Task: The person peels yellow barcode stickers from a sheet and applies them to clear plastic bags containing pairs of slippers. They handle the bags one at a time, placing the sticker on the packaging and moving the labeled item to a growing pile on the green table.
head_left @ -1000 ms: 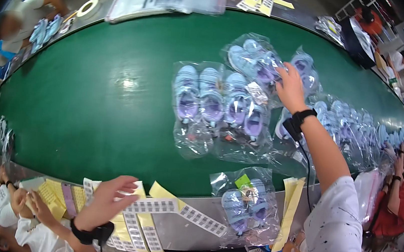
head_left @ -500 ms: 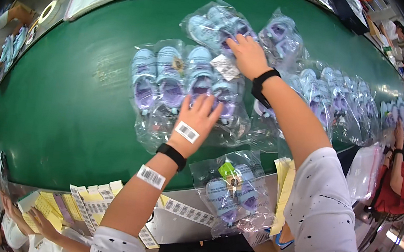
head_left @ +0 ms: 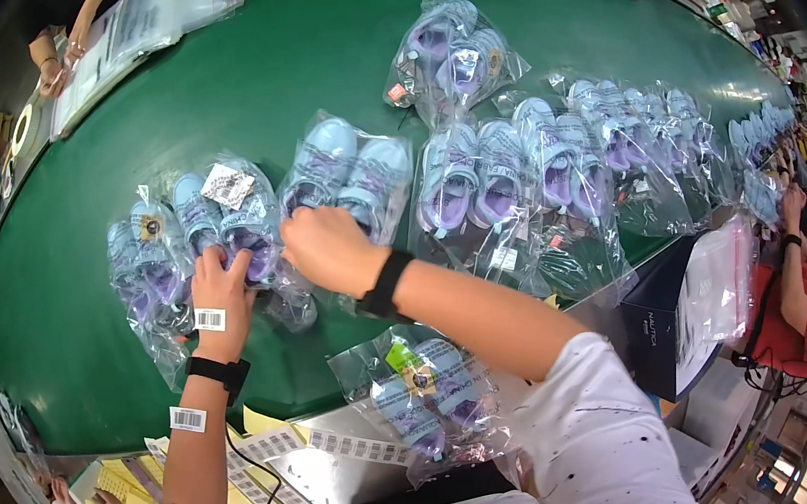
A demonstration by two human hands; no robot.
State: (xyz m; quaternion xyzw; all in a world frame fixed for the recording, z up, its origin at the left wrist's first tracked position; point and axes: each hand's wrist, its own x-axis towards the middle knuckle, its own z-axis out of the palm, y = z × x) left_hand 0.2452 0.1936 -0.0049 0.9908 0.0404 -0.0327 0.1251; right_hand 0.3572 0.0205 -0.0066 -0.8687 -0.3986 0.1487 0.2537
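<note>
Pale blue shoes with purple insides lie in clear plastic bags on the green table. My left hand (head_left: 220, 300) is closed on the near end of a bagged pair (head_left: 195, 206), which has a white paper label (head_left: 228, 184) on top. To its right, my right hand (head_left: 335, 252) is curled at the near end of another bagged pair (head_left: 374, 180); its fingertips are hidden. Left of my left hand is a bagged pair with a round brown tag (head_left: 151, 227). White barcode stickers (head_left: 209, 319) are stuck on my left hand and forearm.
Several more bagged pairs (head_left: 477, 186) line the right side, and one (head_left: 456, 52) lies farther back. A bagged pair with a green tag (head_left: 432, 392) lies at the near edge by barcode sheets (head_left: 354, 448). Co-workers flank the table; a dark box (head_left: 657, 318) stands at right.
The labelled bag and the bag with the brown tag now lie farther left and apart from the row. My right hand has come nearer and left from the far bag; its fingers have curled.
</note>
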